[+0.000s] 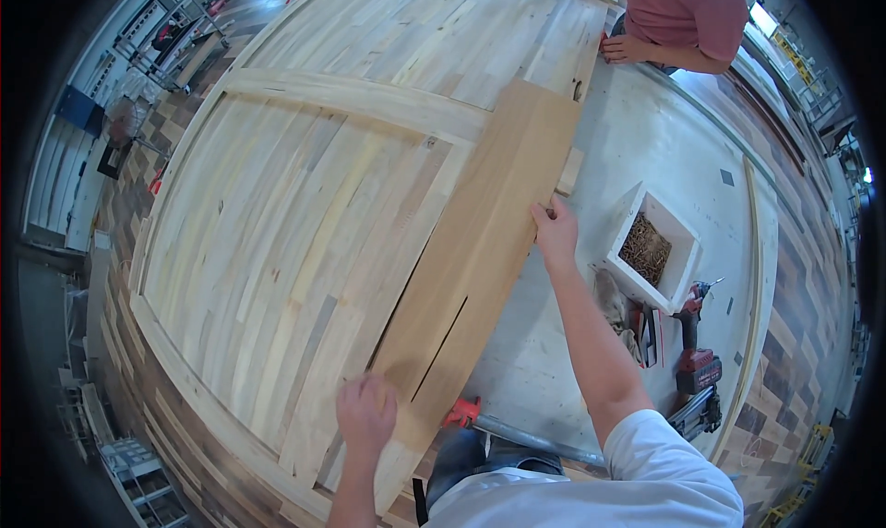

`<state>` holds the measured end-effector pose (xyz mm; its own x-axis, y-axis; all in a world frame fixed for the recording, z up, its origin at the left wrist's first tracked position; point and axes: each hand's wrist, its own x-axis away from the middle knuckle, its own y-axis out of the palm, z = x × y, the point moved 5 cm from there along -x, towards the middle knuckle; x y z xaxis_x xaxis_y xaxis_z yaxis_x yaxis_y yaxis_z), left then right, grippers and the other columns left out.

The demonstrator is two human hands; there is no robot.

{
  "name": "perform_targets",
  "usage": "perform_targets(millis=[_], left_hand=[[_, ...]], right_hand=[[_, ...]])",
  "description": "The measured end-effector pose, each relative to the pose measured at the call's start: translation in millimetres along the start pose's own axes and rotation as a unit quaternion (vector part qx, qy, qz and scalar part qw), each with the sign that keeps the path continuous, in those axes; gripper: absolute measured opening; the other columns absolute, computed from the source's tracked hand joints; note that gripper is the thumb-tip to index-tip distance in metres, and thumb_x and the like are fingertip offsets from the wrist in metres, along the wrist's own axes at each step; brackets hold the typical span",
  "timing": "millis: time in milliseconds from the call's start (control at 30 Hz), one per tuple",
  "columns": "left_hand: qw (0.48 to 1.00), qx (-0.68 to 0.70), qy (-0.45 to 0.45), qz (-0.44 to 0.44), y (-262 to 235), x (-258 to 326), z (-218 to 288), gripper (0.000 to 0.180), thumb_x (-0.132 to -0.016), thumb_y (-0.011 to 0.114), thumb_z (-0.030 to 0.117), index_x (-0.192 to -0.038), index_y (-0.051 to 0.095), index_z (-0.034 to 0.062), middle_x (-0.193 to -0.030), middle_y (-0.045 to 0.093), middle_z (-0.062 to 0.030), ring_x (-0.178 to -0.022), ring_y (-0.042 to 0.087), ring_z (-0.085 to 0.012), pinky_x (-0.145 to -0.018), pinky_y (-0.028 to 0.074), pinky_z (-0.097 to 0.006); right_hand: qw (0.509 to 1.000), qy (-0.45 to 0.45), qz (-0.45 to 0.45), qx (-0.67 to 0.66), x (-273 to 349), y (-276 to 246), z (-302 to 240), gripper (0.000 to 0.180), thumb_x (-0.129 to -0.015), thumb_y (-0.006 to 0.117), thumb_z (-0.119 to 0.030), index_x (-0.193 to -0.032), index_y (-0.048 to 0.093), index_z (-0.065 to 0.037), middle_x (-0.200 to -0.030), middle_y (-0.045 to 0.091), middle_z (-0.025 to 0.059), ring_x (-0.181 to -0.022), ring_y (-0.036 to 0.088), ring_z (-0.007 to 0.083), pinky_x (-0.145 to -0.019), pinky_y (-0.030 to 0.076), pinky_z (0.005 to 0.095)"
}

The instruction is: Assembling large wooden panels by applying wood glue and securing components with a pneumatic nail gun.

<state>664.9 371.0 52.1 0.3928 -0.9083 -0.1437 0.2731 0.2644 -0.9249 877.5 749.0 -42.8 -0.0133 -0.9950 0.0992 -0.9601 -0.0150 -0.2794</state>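
Observation:
A long tan board with a dark narrow slot near its close end lies lengthwise over the right side of a large panel of pale wood strips. My right hand grips the board's right edge, thumb and fingers closed at the rim. At the near left corner of the board, my left hand is curled over the edge; its fingertips are partly hidden and a little blurred. A small wood block juts out from the board's right edge, beyond my right hand.
On the white table to the right are a white box of screws, a red cordless driver and a rag. A red-ended pipe clamp crosses near my waist. Another person stands at the far right, one hand by the panel.

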Motion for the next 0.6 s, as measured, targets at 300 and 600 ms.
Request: perform_targets(millis=[300,600], left_hand=[[0.999,0.021,0.033,0.020,67.6,-237.2,5.8,0.059,-0.080,0.070,0.035,-0.133,0.054,0.0150,-0.140,0.045,-0.0189,-0.130,0.040,-0.0368,-0.108,0.034,-0.047],[0.998,0.062,0.025,0.022,108.1,-298.4,31.5,0.052,-0.081,0.067,0.046,-0.125,0.062,0.0191,-0.144,0.042,-0.0140,-0.134,0.038,-0.0321,-0.110,0.030,-0.046]], right_hand=[[0.999,0.051,0.002,-0.015,8.1,9.5,-13.9,0.033,-0.085,0.067,-0.013,-0.117,0.063,-0.005,-0.069,0.059,0.0024,-0.060,0.053,0.0100,-0.054,0.043,0.0275],[0.997,0.070,-0.002,-0.029,20.2,9.8,-26.3,0.036,-0.087,0.065,-0.012,-0.122,0.061,-0.004,-0.075,0.058,-0.0004,-0.061,0.050,0.0069,-0.049,0.037,0.0239]])
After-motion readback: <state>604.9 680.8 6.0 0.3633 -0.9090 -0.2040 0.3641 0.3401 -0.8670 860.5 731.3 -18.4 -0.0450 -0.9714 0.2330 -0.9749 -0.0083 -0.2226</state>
